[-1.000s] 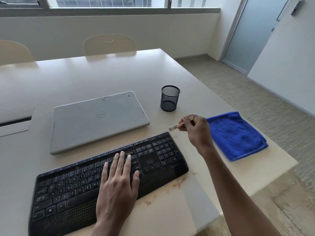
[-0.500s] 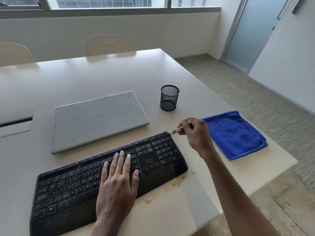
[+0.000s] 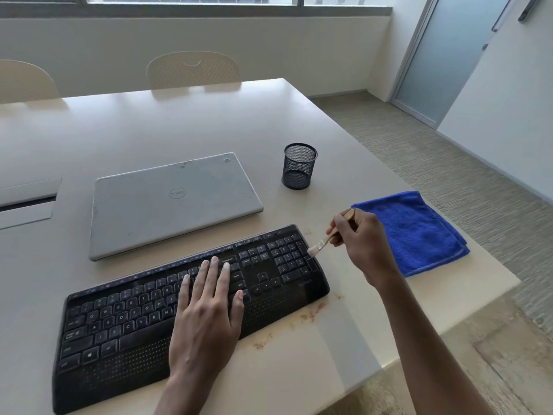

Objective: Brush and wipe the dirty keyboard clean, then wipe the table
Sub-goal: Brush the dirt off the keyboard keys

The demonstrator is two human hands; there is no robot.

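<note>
A black keyboard (image 3: pixel 125 322) lies near the front edge of the beige table (image 3: pixel 185 127), with brown dust on its palm rest. My left hand (image 3: pixel 206 313) rests flat on the keys, fingers straight. My right hand (image 3: pixel 363 244) pinches a small wooden-handled brush (image 3: pixel 324 241). Its pale bristles touch the right edge of the number pad. A folded blue cloth (image 3: pixel 416 232) lies to the right of my right hand, by the table's corner. Brown crumbs (image 3: pixel 308 314) are scattered on the table in front of the keyboard's right end.
A closed grey laptop (image 3: pixel 167 202) lies behind the keyboard. A black mesh pen cup (image 3: pixel 299 166) stands right of it. A cable hatch (image 3: pixel 27 199) is set in the table at the left. Two chairs (image 3: pixel 193 70) stand at the far side. The table's right edge runs just past the cloth.
My right hand has come down and toward me with the brush, from above the keyboard's back right corner to its right edge, where the bristles now touch. My left hand stays flat on the keys.
</note>
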